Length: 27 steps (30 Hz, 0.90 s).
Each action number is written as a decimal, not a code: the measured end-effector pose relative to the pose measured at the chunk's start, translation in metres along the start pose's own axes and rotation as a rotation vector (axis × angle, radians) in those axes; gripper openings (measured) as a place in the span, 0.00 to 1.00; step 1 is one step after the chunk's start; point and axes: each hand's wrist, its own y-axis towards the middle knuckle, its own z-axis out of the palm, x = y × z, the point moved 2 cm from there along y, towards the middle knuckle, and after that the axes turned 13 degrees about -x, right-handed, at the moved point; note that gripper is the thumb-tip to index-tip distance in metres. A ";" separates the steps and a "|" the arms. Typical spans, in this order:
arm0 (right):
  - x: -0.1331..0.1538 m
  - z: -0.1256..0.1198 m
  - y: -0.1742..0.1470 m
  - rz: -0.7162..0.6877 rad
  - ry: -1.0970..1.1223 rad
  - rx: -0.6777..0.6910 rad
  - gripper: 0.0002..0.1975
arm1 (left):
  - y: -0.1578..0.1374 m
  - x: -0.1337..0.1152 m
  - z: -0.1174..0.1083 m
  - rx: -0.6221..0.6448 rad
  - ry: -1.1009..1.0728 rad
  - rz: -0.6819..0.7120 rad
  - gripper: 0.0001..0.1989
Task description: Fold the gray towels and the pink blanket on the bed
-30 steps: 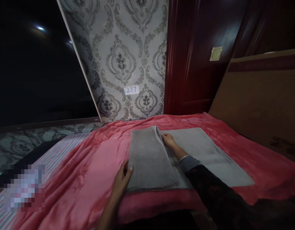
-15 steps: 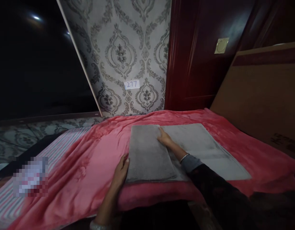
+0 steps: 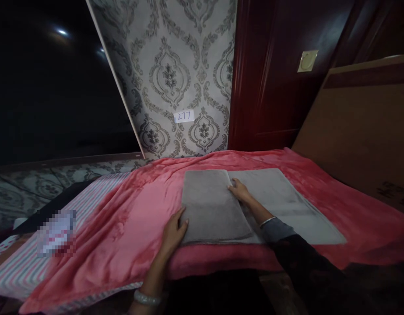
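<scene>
- Your left fingers [image 3: 180,211] are part-open, thumb apart from index, at the left edge of the grey cloth [image 3: 211,201], with no closed grip showing on your left hand [image 3: 173,230]
- Your right hand [image 3: 240,191] bends its fingers at the folded panel's right edge; you cannot tell here whether they pinch it
- The cloth lies on the pink blanket [image 3: 145,210], darker panel doubled over, paler part out to the right
- You seem to be squaring up a fold; the next move likely calls for flattening that panel and lining up its edges
- Your right sleeve [image 3: 282,229] hides some near cloth; the cardboard [image 3: 359,131] and dark screen [image 3: 57,96] stand well apart, and nothing visible blocks your hands
</scene>
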 end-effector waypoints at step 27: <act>-0.013 -0.034 -0.061 -0.076 -0.123 0.061 0.34 | -0.002 0.000 0.004 0.027 -0.079 -0.058 0.32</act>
